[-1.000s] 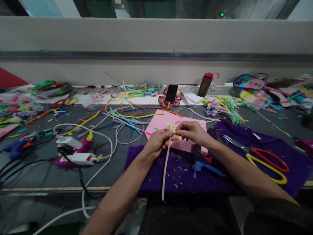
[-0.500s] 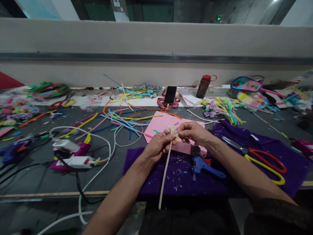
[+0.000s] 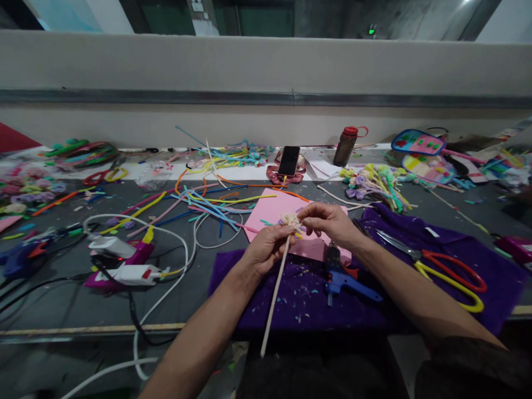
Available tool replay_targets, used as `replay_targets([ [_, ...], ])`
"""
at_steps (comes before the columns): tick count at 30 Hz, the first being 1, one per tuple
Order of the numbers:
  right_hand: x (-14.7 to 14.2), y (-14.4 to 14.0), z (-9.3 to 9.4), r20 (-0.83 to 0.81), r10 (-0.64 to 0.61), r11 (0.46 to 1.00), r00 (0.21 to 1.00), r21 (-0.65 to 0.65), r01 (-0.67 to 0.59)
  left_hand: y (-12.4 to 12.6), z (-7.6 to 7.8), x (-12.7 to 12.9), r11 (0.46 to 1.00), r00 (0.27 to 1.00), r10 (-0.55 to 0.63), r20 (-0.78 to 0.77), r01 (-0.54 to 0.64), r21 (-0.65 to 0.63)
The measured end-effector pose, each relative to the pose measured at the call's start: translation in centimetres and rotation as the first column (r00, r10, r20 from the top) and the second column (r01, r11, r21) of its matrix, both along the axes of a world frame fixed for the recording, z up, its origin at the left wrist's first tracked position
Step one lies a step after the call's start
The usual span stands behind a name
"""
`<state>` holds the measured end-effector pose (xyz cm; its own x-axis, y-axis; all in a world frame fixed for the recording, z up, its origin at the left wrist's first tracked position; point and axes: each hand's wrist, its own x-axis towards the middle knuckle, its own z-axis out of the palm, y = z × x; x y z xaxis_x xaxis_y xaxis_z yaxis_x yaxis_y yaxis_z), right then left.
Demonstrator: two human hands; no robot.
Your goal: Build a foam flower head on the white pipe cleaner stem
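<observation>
Flower stem (image 3: 274,293), light and bendy, sits mid-frame, pinched below its fragile-looking bloom (image 3: 290,219) by left hand (image 3: 266,249) fingers, right hand (image 3: 328,221) fingers grasping the bloom.

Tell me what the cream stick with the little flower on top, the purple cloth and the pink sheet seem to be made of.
The long cream stem with a flower head, pinched by the left hand and right hand, looks like a fuzzy pipe cleaner: matte, thin, slightly bent. The purple cloth mat seems soft fabric, perhaps velvet or fleece; scraps cling to it. The pink flat sheet looks like matte craft foam or paper; I cannot tell which.
</observation>
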<state>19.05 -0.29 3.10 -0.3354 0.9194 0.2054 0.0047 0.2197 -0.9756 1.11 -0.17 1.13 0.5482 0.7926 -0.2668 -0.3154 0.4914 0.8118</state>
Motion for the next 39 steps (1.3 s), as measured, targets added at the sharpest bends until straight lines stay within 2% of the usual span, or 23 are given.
replay_targets([
  [2, -0.1, -0.2, 0.0, 0.066, -0.047, 0.987, 0.997, 0.157, 0.037, 0.0, 0.1, 0.0, 1.0, 1.0, 0.006, 0.007, -0.006, -0.025],
  [5, -0.1, -0.4, 0.1, 0.182, -0.071, 0.937, 0.981, 0.348, 0.004, 0.0, 0.1, 0.0, 1.0, 1.0, 0.006, 0.005, -0.005, -0.026],
  [8, 0.5, -0.4, 0.6, 0.308, -0.116, 0.897, 0.944, 0.442, -0.034, 0.1, -0.1, -0.1, 1.0, 1.0, -0.013, -0.027, 0.014, 0.005],
  [12, 2.3, 0.1, 1.3, 0.308, -0.134, 0.922, 0.942, 0.387, 0.004, 0.2, -0.5, -0.2, 0.996, 0.997, -0.023, -0.079, 0.029, 0.079],
  [15, 3.3, 0.4, 1.4, 0.265, -0.135, 0.945, 0.955, 0.324, 0.044, 0.1, -0.5, -0.1, 0.986, 0.983, -0.027, -0.182, 0.056, 0.158],
  [17, 3.5, 0.5, 1.2, 0.274, -0.117, 0.945, 0.955, 0.328, 0.022, 0.0, -0.3, -0.1, 0.978, 0.967, -0.043, -0.252, 0.092, 0.185],
  [23, 2.9, 0.3, 1.0, 0.303, -0.1, 0.913, 0.948, 0.407, -0.034, -0.4, 0.2, 0.1, 0.975, 0.945, -0.08, -0.318, 0.14, 0.171],
  [30, 2.6, -0.1, 1.4, 0.341, -0.078, 0.875, 0.937, 0.474, -0.1, -0.4, 0.1, 0.1, 0.98, 0.945, -0.102, -0.309, 0.149, 0.131],
  [39, 2.4, -0.8, 1.3, 0.406, -0.107, 0.862, 0.908, 0.493, -0.119, -0.4, 0.0, 0.0, 0.972, 0.944, -0.141, -0.297, 0.188, 0.138],
])
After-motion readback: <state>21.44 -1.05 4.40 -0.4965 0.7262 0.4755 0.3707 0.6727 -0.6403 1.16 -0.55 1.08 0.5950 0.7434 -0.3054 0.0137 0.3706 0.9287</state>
